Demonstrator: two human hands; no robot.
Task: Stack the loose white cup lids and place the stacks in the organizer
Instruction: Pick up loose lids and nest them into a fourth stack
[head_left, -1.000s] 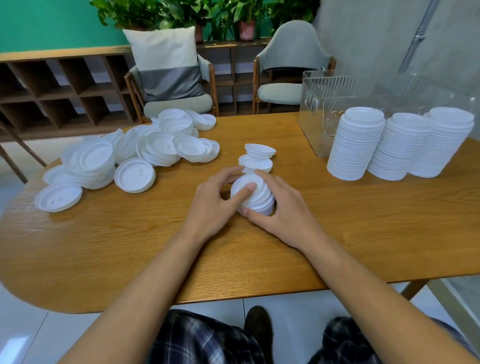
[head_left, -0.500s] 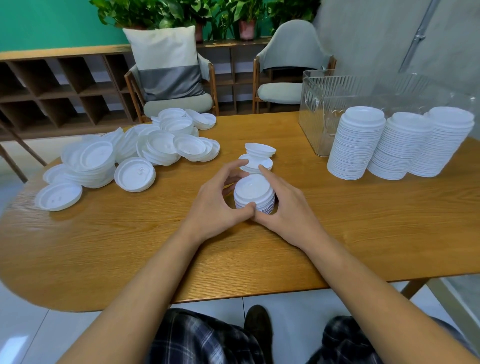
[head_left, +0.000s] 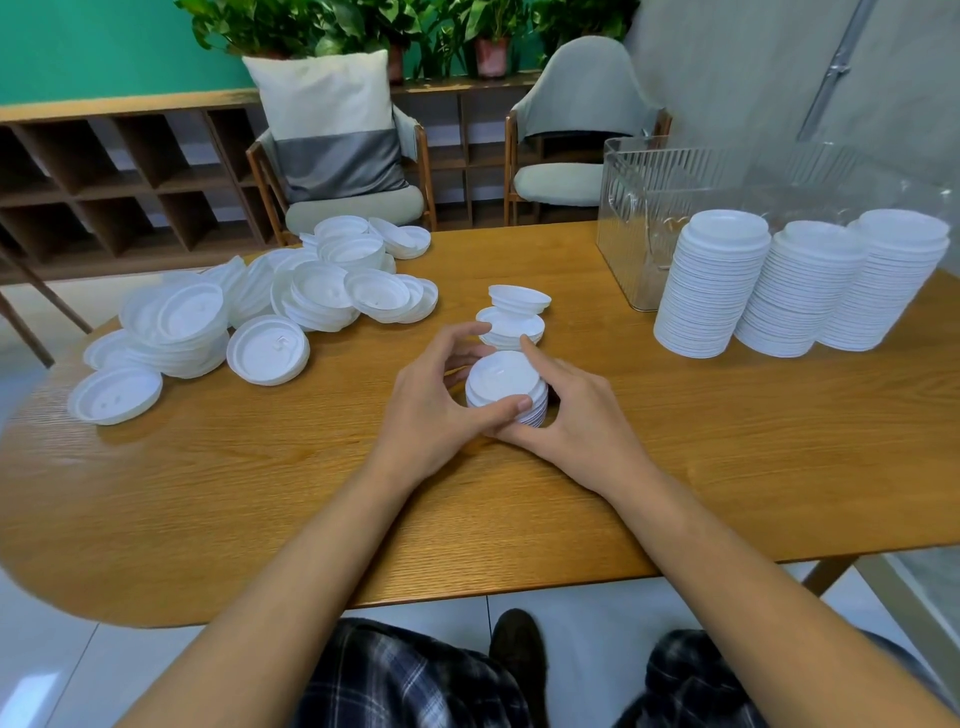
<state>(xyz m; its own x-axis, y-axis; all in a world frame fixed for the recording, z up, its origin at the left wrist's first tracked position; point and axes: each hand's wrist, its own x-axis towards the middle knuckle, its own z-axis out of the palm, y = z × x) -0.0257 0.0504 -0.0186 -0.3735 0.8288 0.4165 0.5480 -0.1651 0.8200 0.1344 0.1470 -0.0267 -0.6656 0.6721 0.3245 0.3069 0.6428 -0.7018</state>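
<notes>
A short stack of white lids (head_left: 506, 387) stands on the wooden counter (head_left: 260, 493) near its middle, cupped between both hands. The left hand (head_left: 431, 410) curls its fingers (head_left: 467, 332) round the far left side, thumb pressed on the near rim. The right hand (head_left: 576, 415) wraps the right side, its forefinger on the top edge. Just beyond lie a few loose lids (head_left: 511, 317), tilted on one another. Far left sprawls a big heap of lids (head_left: 270, 312). At the right, three tall stacks (head_left: 711, 280) stand side by side on the counter, just outside the near wall of the clear ribbed organizer (head_left: 631, 208); what is inside it cannot be read through the walls.
</notes>
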